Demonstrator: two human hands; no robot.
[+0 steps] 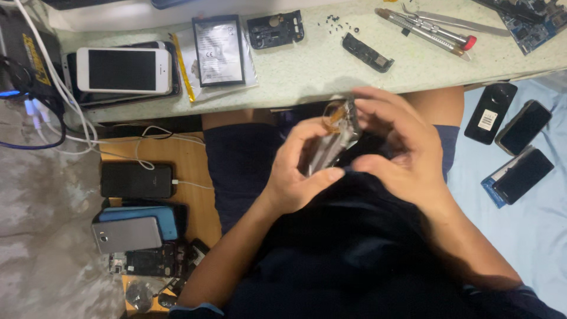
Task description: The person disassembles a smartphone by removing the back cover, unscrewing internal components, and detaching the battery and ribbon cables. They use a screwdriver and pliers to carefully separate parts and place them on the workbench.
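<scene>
Both my hands hold an opened phone body (333,139) over my lap, just below the table edge. It looks silvery with an orange flex strip at its top, and it is blurred. My left hand (301,168) grips it from the left and below, thumb pressed along its lower edge. My right hand (401,147) wraps its right side, fingers curled over the top. On the table above lie a flat battery (218,50), a black phone frame part (276,28), a small black module (367,52) and several tiny screws (338,23).
A white phone (123,70) lies on stacked phones at the table's left, beside white cables (53,77). Screwdrivers and tweezers (434,26) rest at the table's right. More phones lie on a wooden board (192,159) at left and on blue cloth (520,212) at right.
</scene>
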